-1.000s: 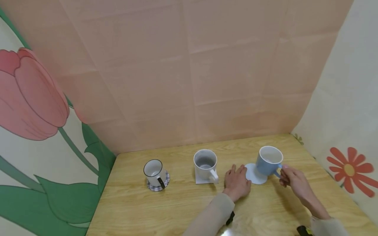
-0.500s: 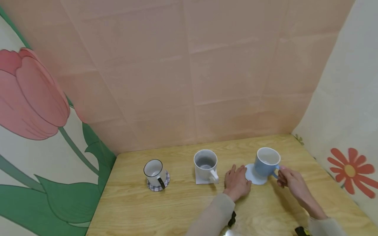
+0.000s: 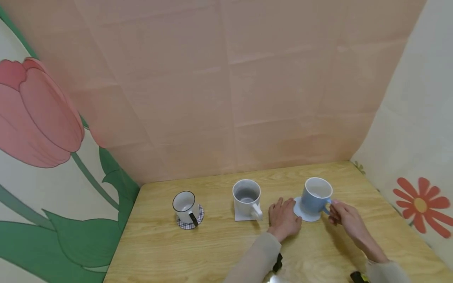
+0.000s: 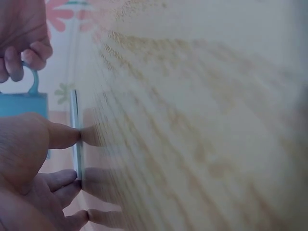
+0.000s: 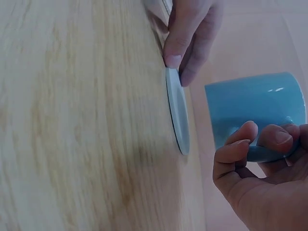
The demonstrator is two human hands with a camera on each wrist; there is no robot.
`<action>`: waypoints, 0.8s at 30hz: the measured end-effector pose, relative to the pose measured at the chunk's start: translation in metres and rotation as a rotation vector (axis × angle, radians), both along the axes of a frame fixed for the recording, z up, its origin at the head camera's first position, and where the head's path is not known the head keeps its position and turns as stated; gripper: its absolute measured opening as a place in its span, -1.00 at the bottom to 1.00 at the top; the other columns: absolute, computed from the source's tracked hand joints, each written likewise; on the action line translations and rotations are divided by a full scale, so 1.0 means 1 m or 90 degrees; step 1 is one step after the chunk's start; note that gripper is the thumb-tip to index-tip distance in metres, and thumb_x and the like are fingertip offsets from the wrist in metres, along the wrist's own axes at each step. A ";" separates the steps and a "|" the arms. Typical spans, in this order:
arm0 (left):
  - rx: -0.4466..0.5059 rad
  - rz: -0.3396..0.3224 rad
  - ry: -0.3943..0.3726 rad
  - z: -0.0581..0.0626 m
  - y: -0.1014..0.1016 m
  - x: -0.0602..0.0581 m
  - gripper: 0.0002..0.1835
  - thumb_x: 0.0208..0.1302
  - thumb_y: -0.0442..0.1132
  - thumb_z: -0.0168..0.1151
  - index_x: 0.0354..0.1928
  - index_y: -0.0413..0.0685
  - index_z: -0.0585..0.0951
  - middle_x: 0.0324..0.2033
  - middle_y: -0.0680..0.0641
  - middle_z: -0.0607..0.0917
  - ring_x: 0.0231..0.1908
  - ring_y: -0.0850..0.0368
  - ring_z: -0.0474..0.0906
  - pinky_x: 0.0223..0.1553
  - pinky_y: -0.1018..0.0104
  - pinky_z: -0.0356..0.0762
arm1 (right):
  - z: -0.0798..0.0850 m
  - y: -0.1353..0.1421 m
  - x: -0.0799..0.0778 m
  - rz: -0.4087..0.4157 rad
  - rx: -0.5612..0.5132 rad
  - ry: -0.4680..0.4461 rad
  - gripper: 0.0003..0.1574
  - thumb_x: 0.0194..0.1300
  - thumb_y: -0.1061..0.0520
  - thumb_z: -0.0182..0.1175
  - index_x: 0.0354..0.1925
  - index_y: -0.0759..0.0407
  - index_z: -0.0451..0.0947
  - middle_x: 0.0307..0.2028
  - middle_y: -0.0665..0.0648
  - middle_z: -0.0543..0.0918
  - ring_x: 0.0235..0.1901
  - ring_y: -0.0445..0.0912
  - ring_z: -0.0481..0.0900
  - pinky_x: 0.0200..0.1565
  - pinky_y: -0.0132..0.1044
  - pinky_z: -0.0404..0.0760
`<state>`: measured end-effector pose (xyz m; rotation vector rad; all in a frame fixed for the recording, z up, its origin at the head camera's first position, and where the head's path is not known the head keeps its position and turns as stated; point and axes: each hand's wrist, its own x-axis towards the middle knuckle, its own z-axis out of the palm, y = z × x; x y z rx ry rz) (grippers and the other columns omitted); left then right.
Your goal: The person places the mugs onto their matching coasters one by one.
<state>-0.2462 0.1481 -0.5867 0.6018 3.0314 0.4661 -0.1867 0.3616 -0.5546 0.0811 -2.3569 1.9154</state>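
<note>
My right hand (image 3: 348, 220) grips the handle of a light blue mug (image 3: 313, 201) at the right of the table. In the right wrist view, a gap separates the upright mug from a round pale blue coaster (image 5: 178, 113) lying on the tabletop. My left hand (image 3: 284, 221) rests with fairly straight fingers at the coaster's left side. Its thumb and forefinger touch the coaster's edge in both wrist views. To the left of that hand, a white mug (image 3: 244, 206) sits on a square white coaster (image 3: 241, 217).
A white mug with dark rim and handle (image 3: 184, 210) stands on a round plaid coaster (image 3: 182, 225) farther left. The wooden table (image 3: 159, 251) ends at a pinkish backdrop (image 3: 177, 118); flowered sheets border both sides.
My right hand has carried the blue mug leftward and slightly lower in the head view, farther over the round coaster. The left hand has stayed in place at the coaster's edge.
</note>
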 end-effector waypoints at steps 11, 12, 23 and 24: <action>0.018 0.001 0.002 0.001 -0.001 -0.001 -0.41 0.43 0.21 0.28 0.45 0.36 0.53 0.48 0.35 0.48 0.57 0.11 0.31 0.50 0.04 0.36 | -0.002 -0.006 -0.002 -0.005 0.006 -0.023 -0.24 0.80 -0.05 -0.27 -0.38 0.61 0.17 -0.59 0.18 0.26 -0.52 0.01 0.48 -0.46 -0.19 0.50; 0.017 0.002 0.002 0.001 -0.001 -0.001 -0.41 0.43 0.21 0.28 0.45 0.35 0.53 0.48 0.35 0.48 0.57 0.11 0.31 0.50 0.04 0.36 | -0.003 -0.006 -0.002 -0.006 0.006 -0.021 -0.24 0.80 -0.05 -0.26 -0.38 0.61 0.18 -0.60 0.18 0.27 -0.52 0.01 0.49 -0.46 -0.20 0.51; 0.028 0.009 0.014 -0.002 -0.001 0.001 -0.42 0.40 0.21 0.32 0.42 0.38 0.55 0.46 0.37 0.50 0.54 0.14 0.35 0.47 0.06 0.38 | -0.009 -0.008 -0.002 -0.006 0.029 -0.018 -0.24 0.81 -0.03 -0.28 -0.38 0.60 0.23 -0.60 0.12 0.31 -0.52 0.02 0.53 -0.46 -0.21 0.55; 0.031 0.007 0.016 -0.003 -0.001 0.000 -0.42 0.40 0.21 0.31 0.42 0.37 0.55 0.46 0.36 0.51 0.55 0.13 0.34 0.47 0.05 0.38 | -0.009 -0.008 -0.002 -0.005 0.029 -0.018 -0.25 0.81 -0.03 -0.28 -0.38 0.60 0.23 -0.60 0.11 0.31 -0.52 0.02 0.53 -0.46 -0.21 0.55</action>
